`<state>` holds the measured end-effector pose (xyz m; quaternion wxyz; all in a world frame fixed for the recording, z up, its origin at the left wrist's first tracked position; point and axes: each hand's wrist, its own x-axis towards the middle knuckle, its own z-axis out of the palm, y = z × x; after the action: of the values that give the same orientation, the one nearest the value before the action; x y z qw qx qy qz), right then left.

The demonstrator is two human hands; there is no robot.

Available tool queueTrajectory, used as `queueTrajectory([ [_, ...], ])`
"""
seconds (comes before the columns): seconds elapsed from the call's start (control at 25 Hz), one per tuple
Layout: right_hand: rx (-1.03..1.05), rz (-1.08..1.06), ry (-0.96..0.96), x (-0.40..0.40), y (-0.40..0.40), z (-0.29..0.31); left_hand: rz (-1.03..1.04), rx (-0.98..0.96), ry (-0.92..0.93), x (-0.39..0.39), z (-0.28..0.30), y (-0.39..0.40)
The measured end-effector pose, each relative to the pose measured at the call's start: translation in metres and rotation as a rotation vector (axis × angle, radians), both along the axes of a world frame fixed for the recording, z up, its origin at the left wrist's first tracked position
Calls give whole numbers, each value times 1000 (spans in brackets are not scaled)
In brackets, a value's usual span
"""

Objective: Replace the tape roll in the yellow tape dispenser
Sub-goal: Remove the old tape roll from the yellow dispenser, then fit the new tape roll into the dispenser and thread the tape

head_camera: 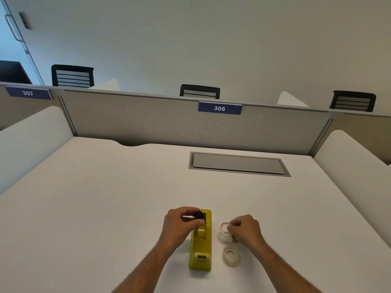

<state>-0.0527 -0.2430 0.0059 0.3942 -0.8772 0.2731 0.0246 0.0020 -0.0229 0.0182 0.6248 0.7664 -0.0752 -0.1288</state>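
Left hand (179, 223) curled over the far end of the yellow tape dispenser (201, 248), fingers pinched on a black spool hub (200, 214) just above its cradle. Dispenser lying lengthwise on the white desk (105, 197), cutter end nearest. Right hand (243, 230) just beside, fingertips closed on a small clear ring (224, 227). Fuller tape roll (231, 255) flat on the desk, nearer, untouched.
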Motion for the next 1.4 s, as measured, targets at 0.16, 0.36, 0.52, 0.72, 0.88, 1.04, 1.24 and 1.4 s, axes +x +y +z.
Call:
queueTrajectory([
  [0.16,-116,-14,104,-3,-3,-9,-37,23,-8,-2,1,-1],
  [0.36,-99,-35,89,-5,-3,-13,-62,46,-26,-7,4,-2],
  [0.52,-118,-8,41,-20,-3,-9,-63,31,-35,-8,4,-3],
  [0.72,-193,193,124,-51,10,-15,-41,5,-13,-9,3,-3],
  [0.88,-246,245,93,-61,17,-19,-29,-11,6,-9,1,-3],
  [1.04,-221,253,20,-64,17,-17,-29,-10,10,-12,-1,-3],
  [1.24,304,71,-205,-63,23,-3,-23,16,25,-17,0,-5],
  [1.4,526,58,-291,-57,30,14,-27,15,27,-20,1,-8],
])
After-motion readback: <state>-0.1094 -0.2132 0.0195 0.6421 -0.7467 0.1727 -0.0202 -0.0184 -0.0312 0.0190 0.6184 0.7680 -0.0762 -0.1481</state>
